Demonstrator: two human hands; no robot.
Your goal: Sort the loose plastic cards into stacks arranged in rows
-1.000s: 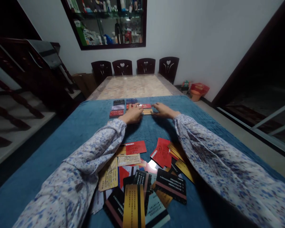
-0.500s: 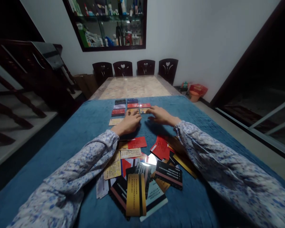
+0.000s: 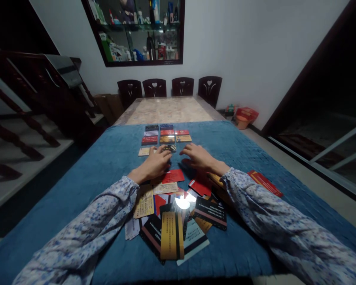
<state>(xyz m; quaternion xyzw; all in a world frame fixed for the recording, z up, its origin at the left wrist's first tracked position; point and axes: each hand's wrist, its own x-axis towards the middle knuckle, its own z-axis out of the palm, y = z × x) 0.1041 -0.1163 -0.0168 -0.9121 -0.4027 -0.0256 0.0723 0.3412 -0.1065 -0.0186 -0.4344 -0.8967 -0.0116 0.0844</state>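
My left hand (image 3: 154, 163) reaches over the front row of cards, its fingers spread and bent. Its fingertips are at a cream card (image 3: 142, 152) and a black-and-gold card (image 3: 171, 148), which they partly cover. To the right, my right hand (image 3: 199, 156) hovers low over the cloth with fingers apart and nothing visible in them. Beyond the hands, cards lie in rows, among them a red card (image 3: 150, 140), a gold card (image 3: 167, 139) and a yellow card (image 3: 184, 138). Nearer me is a loose, overlapping heap, with a gold striped card (image 3: 172, 236) on top.
A blue cloth (image 3: 112, 158) covers the near part of the stone-topped table (image 3: 166, 109). Red cards (image 3: 265, 183) lie beside my right forearm. Dark chairs (image 3: 182, 86) stand at the far end. Light glares off the heap's middle.
My left hand has drawn back toward me from the gold card. The black-and-gold card now shows beside the cream one. My right hand has also come nearer, away from the yellow card.
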